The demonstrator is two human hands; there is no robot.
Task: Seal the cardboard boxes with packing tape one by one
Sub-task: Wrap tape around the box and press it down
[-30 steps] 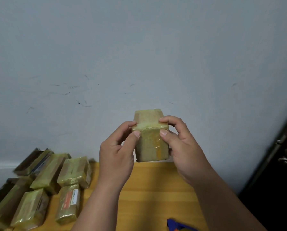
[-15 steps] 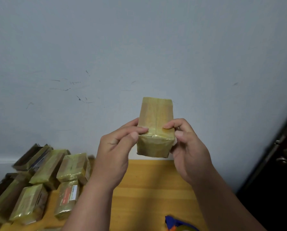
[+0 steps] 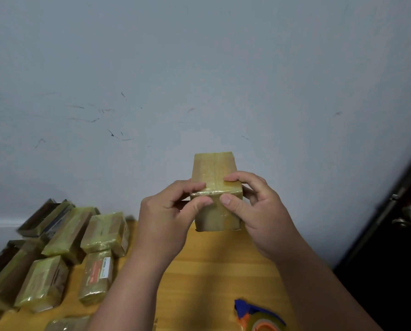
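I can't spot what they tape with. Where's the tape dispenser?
In the head view, the tape dispenser lies on the wooden table at the bottom edge, right of centre, partly cut off, below the right forearm.

Both forearms (image 3: 137,278) bare, no sleeves showing.
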